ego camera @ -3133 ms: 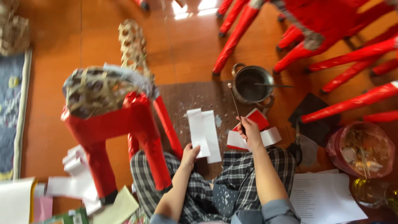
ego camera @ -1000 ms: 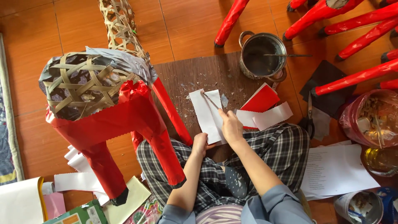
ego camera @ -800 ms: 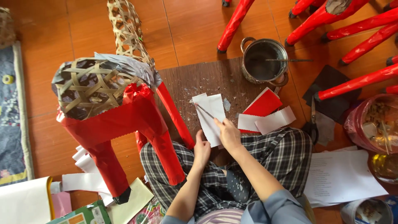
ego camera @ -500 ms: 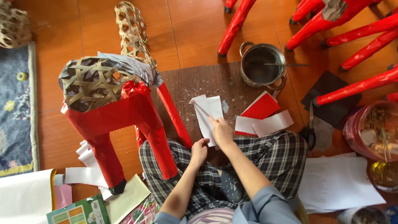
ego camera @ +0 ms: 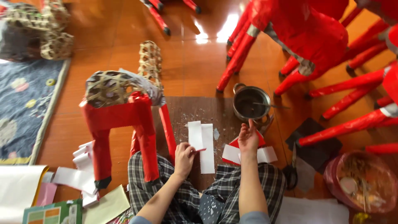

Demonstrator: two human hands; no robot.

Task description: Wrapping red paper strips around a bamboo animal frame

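White paper strip (ego camera: 195, 135) pinched at its lower end by left hand (ego camera: 183, 154), long axis pointing away; right hand (ego camera: 248, 137) open, empty, nearer metal pot (ego camera: 250, 103).

A flat rectangular packet (ego camera: 52, 212) lies on the floor at the lower left, green-edged with orange, yellow and pale panels, beside cream and pink paper sheets. No signs or screens.
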